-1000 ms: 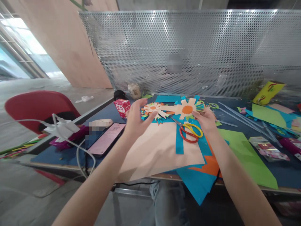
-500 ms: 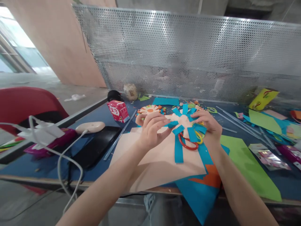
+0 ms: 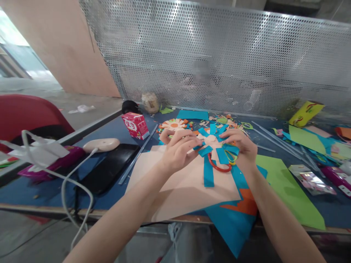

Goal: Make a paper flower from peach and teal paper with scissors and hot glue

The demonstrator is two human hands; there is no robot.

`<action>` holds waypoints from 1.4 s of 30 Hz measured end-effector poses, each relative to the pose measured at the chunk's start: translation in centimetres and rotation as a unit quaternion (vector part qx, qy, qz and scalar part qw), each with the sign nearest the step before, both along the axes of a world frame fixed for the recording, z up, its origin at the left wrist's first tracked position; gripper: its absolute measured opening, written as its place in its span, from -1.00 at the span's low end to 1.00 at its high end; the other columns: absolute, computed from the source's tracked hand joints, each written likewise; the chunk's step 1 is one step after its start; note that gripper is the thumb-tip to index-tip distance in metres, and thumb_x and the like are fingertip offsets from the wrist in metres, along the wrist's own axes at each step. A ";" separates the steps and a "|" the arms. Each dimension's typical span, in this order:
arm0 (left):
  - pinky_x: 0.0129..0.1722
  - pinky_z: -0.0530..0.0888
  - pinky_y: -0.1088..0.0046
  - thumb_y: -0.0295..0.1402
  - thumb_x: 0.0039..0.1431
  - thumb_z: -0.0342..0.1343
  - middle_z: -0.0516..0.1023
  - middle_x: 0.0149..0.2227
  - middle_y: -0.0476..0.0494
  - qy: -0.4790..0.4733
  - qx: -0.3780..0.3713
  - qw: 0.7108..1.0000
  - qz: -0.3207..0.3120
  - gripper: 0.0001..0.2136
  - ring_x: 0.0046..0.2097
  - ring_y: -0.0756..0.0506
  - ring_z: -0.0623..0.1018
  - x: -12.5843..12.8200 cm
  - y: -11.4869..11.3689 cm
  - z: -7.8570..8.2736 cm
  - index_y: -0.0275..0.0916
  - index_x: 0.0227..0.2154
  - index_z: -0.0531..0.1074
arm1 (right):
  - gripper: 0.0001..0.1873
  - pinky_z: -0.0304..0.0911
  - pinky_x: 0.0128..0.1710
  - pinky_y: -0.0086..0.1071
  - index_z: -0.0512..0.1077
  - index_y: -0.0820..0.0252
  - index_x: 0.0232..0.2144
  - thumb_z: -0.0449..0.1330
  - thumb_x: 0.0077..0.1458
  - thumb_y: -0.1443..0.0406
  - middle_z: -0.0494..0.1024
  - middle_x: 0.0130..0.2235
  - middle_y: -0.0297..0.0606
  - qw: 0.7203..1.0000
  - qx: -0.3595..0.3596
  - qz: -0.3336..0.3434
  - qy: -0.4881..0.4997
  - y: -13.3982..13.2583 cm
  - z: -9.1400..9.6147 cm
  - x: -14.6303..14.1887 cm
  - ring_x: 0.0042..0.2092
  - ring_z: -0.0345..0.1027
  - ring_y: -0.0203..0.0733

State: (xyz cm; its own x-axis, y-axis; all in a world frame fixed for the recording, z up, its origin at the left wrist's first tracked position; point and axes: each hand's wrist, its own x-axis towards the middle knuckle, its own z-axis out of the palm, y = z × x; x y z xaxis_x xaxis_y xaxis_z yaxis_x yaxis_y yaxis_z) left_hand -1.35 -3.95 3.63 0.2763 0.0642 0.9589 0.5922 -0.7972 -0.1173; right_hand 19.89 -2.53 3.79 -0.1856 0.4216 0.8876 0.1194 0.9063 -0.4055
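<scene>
Between my two hands is a felt flower (image 3: 211,140), with a pale peach centre and blue strips standing out around it like petals. My left hand (image 3: 179,148) pinches a blue petal on its left side. On the other side, my right hand (image 3: 241,146) grips the flower's right edge, its fingertips on the upper right petals. Just below lie scissors with a red handle loop (image 3: 219,166) and a yellow one, partly covered by the flower. A loose blue strip (image 3: 208,175) rests on a peach felt sheet (image 3: 175,186) under my hands.
Behind my left hand lies a finished-looking orange and peach flower (image 3: 174,125). A pink box (image 3: 135,125), black phone (image 3: 111,170) and white cable (image 3: 64,186) are at left. A green sheet (image 3: 287,193), clear sticks (image 3: 285,142) and a yellow box (image 3: 306,114) are at right.
My hands and the flower stay in nearly the same place, with the left fingers still pinching the petal. The camera view has shifted slightly.
</scene>
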 end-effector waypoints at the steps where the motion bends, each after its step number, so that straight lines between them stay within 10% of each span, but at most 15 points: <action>1: -0.20 0.37 0.40 -0.42 0.04 0.18 0.53 -0.44 0.05 -0.001 -0.004 1.000 -0.001 -0.80 -0.23 -0.03 0.49 0.0 0.0 0.0 -0.11 -0.27 0.32 | -0.86 0.30 -0.15 -0.14 0.43 0.06 -0.42 0.20 0.01 0.15 0.56 -0.31 -0.25 1.000 -0.004 -0.002 0.002 0.0 0.0 0.0 -0.21 0.43 -0.10; 18: -0.13 0.23 0.31 -0.40 0.05 0.18 0.54 -0.45 0.09 -0.003 0.028 0.999 0.018 -0.76 -0.27 -0.04 0.49 0.1 -0.1 0.4 -0.08 -0.22 0.31 | -0.81 0.30 -0.15 -0.20 0.43 0.03 -0.38 0.18 -0.06 0.43 0.54 -0.27 -0.33 1.000 -0.010 0.012 -0.009 0.1 -0.1 0.1 -0.20 0.42 -0.16; 42: -0.13 0.16 0.27 -0.31 0.02 0.15 0.54 -0.51 0.06 -0.040 -0.055 0.995 0.068 -0.76 -0.30 -0.10 0.47 0.0 -0.1 0.1 -0.06 -0.19 0.40 | -0.91 0.31 -0.18 -0.17 0.43 0.04 -0.40 0.25 -0.06 0.27 0.54 -0.32 -0.30 1.000 -0.021 0.014 0.007 0.3 -0.2 0.0 -0.22 0.41 -0.12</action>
